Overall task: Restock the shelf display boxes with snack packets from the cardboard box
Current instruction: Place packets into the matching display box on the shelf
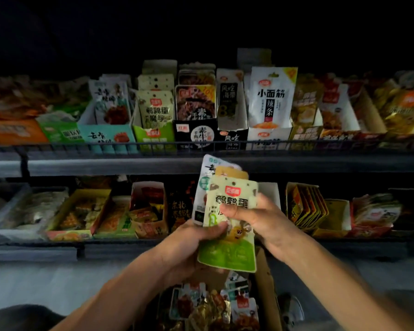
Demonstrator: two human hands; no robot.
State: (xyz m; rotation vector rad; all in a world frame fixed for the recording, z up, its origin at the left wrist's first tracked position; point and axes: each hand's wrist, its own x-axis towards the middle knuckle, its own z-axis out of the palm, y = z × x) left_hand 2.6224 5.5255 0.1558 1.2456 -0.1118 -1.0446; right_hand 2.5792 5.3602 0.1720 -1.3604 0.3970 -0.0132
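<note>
1. Between the two shelves, both hands hold a small fan of snack packets: the left hand grips the lower edge of the bunch, and the right hand pinches the front green-and-cream packet with thumb on its face.
2. Below them, the cardboard box holds many more packets, so much stock is left.
3. On the upper shelf, the matching green display box already stands partly filled with the same packets, with room behind.
4. Judged from this, the restocking is midway: sorting in hand, placing not yet done. Several lower-shelf boxes look half empty.
</note>
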